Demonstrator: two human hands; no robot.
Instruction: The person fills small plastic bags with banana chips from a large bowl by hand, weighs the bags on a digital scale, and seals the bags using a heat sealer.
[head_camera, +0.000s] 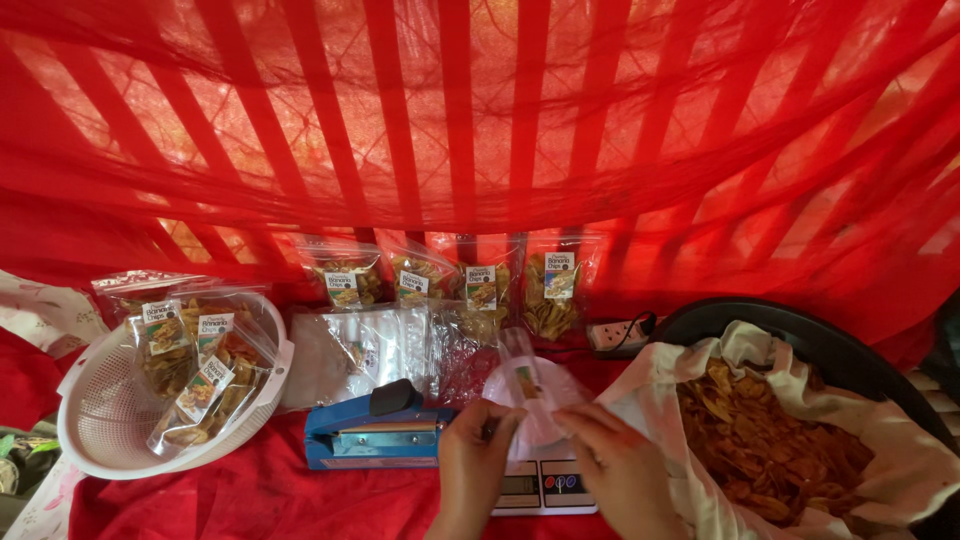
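Both hands meet near the middle of the scene, over a small digital scale (545, 487) on the red-covered counter (250, 495). The left hand (476, 462) and the right hand (618, 462) each pinch an edge of one clear empty pouch (527, 385) with a small label on its front, holding it upright just above the pale bowl on the scale; the pouch looks unfilled. To the right, a large dark tub (800, 325) lined with a pale bag holds a deep heap of loose banana chips (765, 440), so plenty appears left to pack. Just left of the hands sits a blue heat sealer (375, 432), with its arm down and nothing in it that can be seen. Beyond it lies a stack of flat clear pouches (380, 345), not yet used. Finished work shows in two places: four filled packets (450, 285) stand in a row against the red netting (480, 120) at the far side, and several more filled packets lie in the white plastic basket (100, 415) at the left. By this judgement, the packing is underway, with most chips not yet bagged.
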